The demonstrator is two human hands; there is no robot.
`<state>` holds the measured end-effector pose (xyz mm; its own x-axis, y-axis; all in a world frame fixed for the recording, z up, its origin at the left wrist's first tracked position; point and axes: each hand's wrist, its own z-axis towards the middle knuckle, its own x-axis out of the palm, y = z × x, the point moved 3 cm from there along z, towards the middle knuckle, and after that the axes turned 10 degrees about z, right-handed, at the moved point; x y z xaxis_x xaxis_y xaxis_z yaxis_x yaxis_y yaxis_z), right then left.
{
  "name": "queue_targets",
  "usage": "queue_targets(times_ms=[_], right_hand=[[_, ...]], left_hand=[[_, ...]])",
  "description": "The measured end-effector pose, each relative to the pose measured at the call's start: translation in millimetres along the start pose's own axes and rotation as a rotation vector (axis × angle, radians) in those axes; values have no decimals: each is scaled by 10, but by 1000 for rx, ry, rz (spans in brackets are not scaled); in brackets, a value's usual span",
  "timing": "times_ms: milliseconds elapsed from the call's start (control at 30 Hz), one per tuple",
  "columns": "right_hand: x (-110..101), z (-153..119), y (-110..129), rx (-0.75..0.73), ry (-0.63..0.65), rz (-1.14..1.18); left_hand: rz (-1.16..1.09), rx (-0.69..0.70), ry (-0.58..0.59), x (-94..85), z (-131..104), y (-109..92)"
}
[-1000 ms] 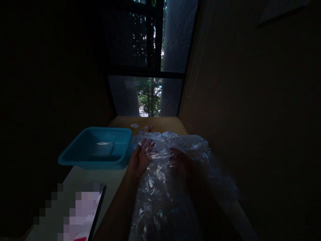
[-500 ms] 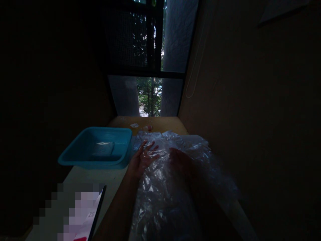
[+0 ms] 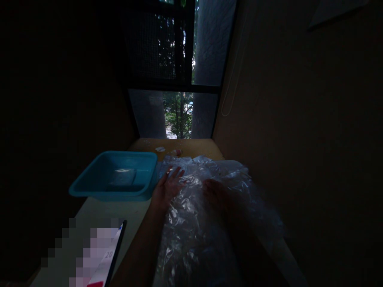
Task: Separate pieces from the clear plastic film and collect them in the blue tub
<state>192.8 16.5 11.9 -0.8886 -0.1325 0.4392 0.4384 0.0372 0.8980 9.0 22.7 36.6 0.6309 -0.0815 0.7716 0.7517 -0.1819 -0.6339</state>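
Note:
A large, crinkled sheet or bag of clear plastic [image 3: 185, 235] spreads over the middle of the table toward me. My left hand [image 3: 169, 189] lies on its left side, fingers stretched out and spread. On the right part of the plastic rests my right hand [image 3: 217, 195]; it is dark, and its fingers are too dim to make out. Whether anything lies under the plastic cannot be told.
Left of the plastic stands a light blue basin [image 3: 113, 195] with a clear packet [image 3: 122, 176] inside. A screen [image 3: 103, 259], partly blurred out, lies at the near left of the table [image 3: 119, 209]. Behind are a white scrap [image 3: 160, 149], a small reddish item [image 3: 178, 152] and a window.
My left hand has drawn slightly left, its fingers now off the middle of the plastic. The right hand has shifted a little to the right and down.

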Motion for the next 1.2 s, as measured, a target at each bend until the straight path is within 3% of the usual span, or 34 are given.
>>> queue_targets(times_ms=[167, 433, 533, 667, 800, 867, 1000, 1100, 1200], right_hand=[[62, -34, 121, 38, 4, -37], [105, -64, 218, 28, -49, -8], [34, -78, 379, -48, -145, -1], [-118, -119, 820, -231, -276, -112], [-15, -154, 1114, -422, -297, -424], [185, -120, 1049, -420, -191, -621], [605, -5, 654, -352, 69, -795], [776, 54, 402, -311, 241, -707], [776, 94, 289, -216, 264, -562]], left_hand=[[57, 15, 35, 71, -53, 11], [96, -14, -11, 57, -14, 68], [75, 8, -52, 16, 26, 79], [53, 41, -108, -31, 60, 81], [86, 48, -64, -11, 58, 91], [123, -1, 19, 22, 48, 120], [151, -74, 161, 53, 49, 189], [168, -67, 190, 44, 72, 225], [216, -46, 158, 60, 71, 234]])
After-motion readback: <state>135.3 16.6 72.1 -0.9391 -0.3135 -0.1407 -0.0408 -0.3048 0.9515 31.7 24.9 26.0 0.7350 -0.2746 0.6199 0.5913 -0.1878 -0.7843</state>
